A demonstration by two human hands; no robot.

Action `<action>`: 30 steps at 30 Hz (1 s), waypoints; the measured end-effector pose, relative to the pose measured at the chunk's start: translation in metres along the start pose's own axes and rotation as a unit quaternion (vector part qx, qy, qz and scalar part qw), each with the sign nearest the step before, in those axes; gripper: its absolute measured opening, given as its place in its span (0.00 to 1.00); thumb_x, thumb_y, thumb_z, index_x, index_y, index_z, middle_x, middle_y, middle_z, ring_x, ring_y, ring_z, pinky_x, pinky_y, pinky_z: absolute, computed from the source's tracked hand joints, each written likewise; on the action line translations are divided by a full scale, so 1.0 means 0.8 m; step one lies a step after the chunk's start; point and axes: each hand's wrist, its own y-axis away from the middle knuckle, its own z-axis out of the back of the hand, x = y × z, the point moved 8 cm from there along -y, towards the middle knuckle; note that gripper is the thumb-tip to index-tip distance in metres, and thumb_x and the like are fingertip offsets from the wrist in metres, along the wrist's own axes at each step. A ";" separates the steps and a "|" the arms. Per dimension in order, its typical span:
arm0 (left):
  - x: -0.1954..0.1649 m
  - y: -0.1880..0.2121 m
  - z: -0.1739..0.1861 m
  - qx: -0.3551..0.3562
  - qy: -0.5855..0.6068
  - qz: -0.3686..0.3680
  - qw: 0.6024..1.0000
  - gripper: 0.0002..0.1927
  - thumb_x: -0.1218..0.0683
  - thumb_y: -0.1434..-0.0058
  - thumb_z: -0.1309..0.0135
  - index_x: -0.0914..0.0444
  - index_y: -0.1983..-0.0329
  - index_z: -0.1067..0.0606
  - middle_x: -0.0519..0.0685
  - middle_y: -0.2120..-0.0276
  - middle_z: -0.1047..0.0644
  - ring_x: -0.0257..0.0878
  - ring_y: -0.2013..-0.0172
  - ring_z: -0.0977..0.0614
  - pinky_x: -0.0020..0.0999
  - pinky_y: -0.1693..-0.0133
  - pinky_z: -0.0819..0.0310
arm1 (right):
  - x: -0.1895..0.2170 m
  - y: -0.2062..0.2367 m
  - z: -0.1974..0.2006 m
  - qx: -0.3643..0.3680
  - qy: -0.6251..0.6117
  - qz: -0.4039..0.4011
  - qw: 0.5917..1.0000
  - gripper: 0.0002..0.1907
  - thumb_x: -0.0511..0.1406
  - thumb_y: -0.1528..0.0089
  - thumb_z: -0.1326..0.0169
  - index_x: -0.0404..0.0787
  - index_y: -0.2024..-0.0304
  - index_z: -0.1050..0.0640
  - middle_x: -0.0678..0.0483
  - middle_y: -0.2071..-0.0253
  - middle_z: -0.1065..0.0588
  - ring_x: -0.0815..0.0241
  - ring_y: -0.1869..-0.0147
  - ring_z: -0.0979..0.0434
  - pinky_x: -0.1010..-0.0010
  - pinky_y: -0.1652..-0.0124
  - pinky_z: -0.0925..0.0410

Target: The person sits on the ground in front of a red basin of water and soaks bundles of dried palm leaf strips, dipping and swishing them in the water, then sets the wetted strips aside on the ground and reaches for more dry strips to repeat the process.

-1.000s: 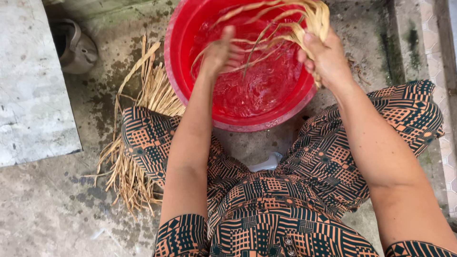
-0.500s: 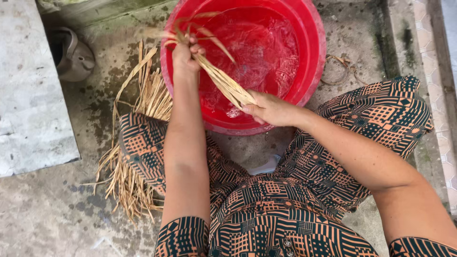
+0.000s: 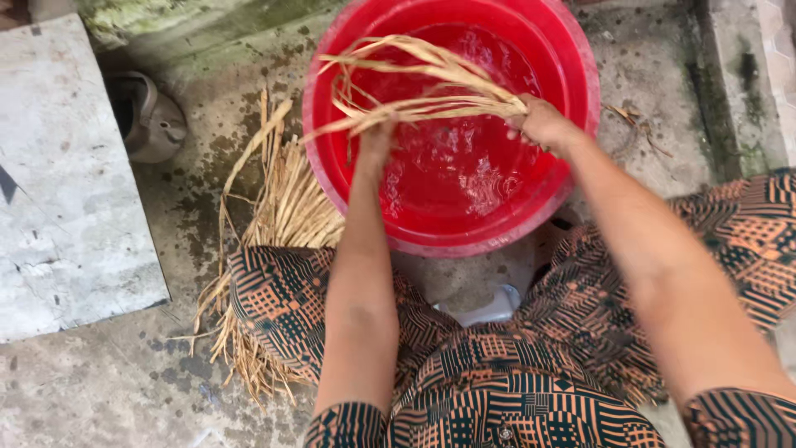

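1. Centrally, a bundle of wet straw strands (image 3: 423,87) stretches between both hands, above the water in the red plastic basin (image 3: 580,66); the strands are pale tan, flat and fibrous, and their loose ends curl and splay toward the left.
2. The right hand (image 3: 543,124) is clenched around the bundle's right end, fingers wrapped tight over it.
3. The left hand (image 3: 375,137) grips the strands near their left part, fingers closed on them from below.
4. The basin is round, smooth and glossy, and the water inside is rippled and foamy.
5. To the left of the basin, a heap of dry straw (image 3: 274,249) lies on the ground, coarse and frayed, partly under the person's patterned orange-and-black clothing (image 3: 497,390).
6. Farther left stand a grey, worn shoe (image 3: 149,116) and a flat, scuffed concrete slab (image 3: 66,182).
7. The ground (image 3: 663,91) is rough concrete, damp and stained, with greenish moss along the far edge.
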 end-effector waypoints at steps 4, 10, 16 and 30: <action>0.050 -0.008 -0.009 0.010 -0.108 -0.009 0.994 0.35 0.39 0.38 0.42 0.60 0.32 0.31 0.53 0.47 0.19 0.45 0.58 0.14 0.38 0.68 0.26 | -0.047 -0.039 -0.081 -0.060 -0.010 -0.049 0.997 0.16 0.39 0.28 0.55 0.44 0.39 0.31 0.50 0.63 0.25 0.59 0.71 0.31 0.64 0.76 0.39; 0.128 -0.011 -0.038 0.105 -0.215 0.084 0.967 0.36 0.34 0.36 0.48 0.66 0.37 0.30 0.58 0.46 0.22 0.47 0.59 0.16 0.43 0.68 0.18 | -0.048 -0.017 -0.273 0.166 0.118 -0.046 0.978 0.20 0.43 0.29 0.58 0.53 0.34 0.34 0.45 0.53 0.24 0.49 0.56 0.26 0.55 0.60 0.32; 0.167 -0.003 -0.054 0.157 -0.285 0.103 0.940 0.46 0.29 0.38 0.47 0.70 0.32 0.35 0.65 0.37 0.30 0.56 0.52 0.16 0.51 0.61 0.14 | -0.079 -0.032 -0.205 0.158 0.128 -0.112 0.973 0.24 0.48 0.31 0.58 0.58 0.31 0.34 0.43 0.43 0.24 0.43 0.43 0.22 0.48 0.47 0.27; 0.077 0.024 -0.152 0.193 0.313 0.127 0.921 0.16 0.49 0.30 0.54 0.61 0.44 0.31 0.52 0.59 0.22 0.43 0.63 0.21 0.42 0.61 0.24 | 0.034 0.020 -0.206 0.154 0.264 0.157 0.939 0.08 0.35 0.39 0.45 0.37 0.63 0.20 0.45 0.66 0.23 0.53 0.67 0.25 0.56 0.65 0.31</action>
